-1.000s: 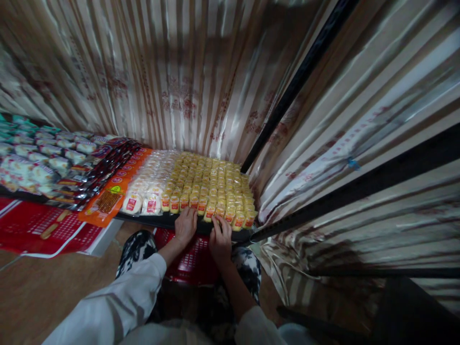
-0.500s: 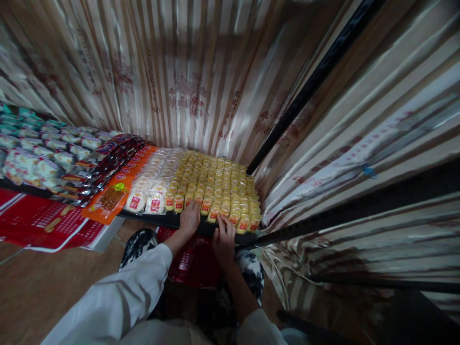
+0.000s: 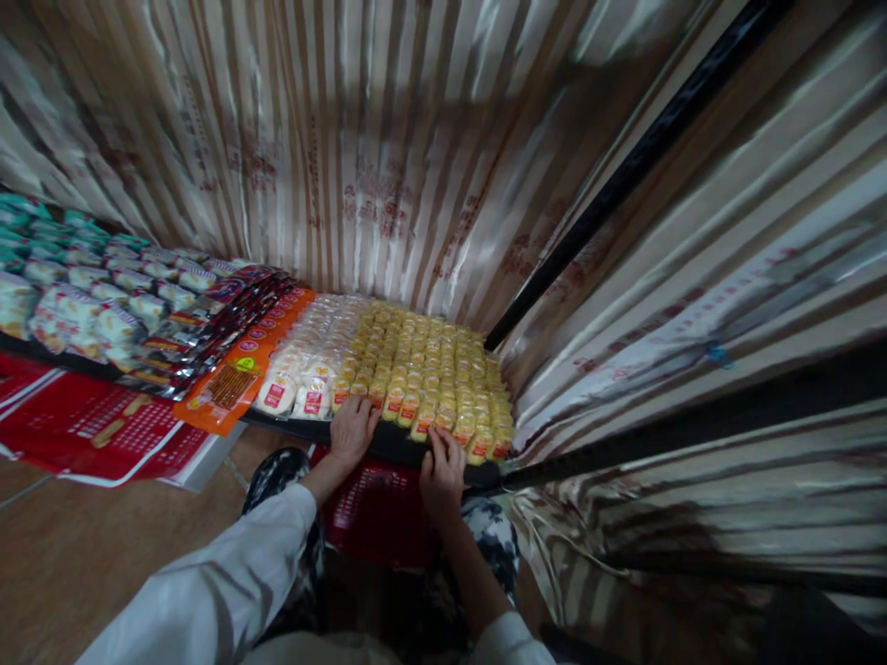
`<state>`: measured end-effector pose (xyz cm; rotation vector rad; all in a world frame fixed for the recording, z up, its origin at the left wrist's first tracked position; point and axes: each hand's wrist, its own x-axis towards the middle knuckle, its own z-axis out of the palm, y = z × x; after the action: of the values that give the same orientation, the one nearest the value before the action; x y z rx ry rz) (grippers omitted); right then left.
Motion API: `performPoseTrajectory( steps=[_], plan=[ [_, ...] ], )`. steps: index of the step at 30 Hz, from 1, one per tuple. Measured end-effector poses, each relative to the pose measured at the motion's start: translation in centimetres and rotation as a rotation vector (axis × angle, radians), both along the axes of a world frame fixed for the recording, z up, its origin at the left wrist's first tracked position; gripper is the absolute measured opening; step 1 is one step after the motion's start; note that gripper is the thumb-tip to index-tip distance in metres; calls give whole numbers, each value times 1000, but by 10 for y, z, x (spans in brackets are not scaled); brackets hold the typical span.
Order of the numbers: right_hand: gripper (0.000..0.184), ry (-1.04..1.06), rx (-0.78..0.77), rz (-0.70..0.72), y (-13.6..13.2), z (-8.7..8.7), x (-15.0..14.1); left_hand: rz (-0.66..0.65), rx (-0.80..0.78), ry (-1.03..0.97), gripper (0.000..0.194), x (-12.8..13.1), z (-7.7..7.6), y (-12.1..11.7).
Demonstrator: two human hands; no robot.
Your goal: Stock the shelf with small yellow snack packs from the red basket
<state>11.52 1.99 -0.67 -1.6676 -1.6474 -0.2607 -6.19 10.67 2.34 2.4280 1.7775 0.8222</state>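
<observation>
Rows of small yellow packaged snacks [image 3: 433, 356] with red-and-yellow labels stand close together on a black shelf [image 3: 398, 445]. My left hand [image 3: 353, 429] has its fingers stretched against the front packs on the left part of these rows. Further right, my right hand [image 3: 443, 471] touches the front edge of a yellow pack with its fingertips, the fingers slightly bent and apart. Neither hand has lifted a pack. White round packaged snacks [image 3: 313, 392] in clear wrap lie just left of the yellow rows.
An orange snack bag [image 3: 232, 383], dark red packets [image 3: 200, 337] and white-and-green packets [image 3: 90, 300] fill the shelf leftward. Red baskets [image 3: 378, 513] sit below. A black post [image 3: 554, 259] rises at the right, before a striped curtain [image 3: 388, 148].
My left hand has slid left along the front packs. My right hand stays by nearly the same packs. The view has shifted slightly, moving the shelf right and down in the picture.
</observation>
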Motion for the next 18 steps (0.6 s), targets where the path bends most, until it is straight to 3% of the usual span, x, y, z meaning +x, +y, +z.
performPoseTrajectory(
  steps=[12,18],
  plan=[
    [44,-13,18,-41,6,-9,-1,-22,-25,25,19,8,0,22],
    [44,-4,25,-30,4,-7,-2,-34,22,1,19,1,1,11]
  ],
)
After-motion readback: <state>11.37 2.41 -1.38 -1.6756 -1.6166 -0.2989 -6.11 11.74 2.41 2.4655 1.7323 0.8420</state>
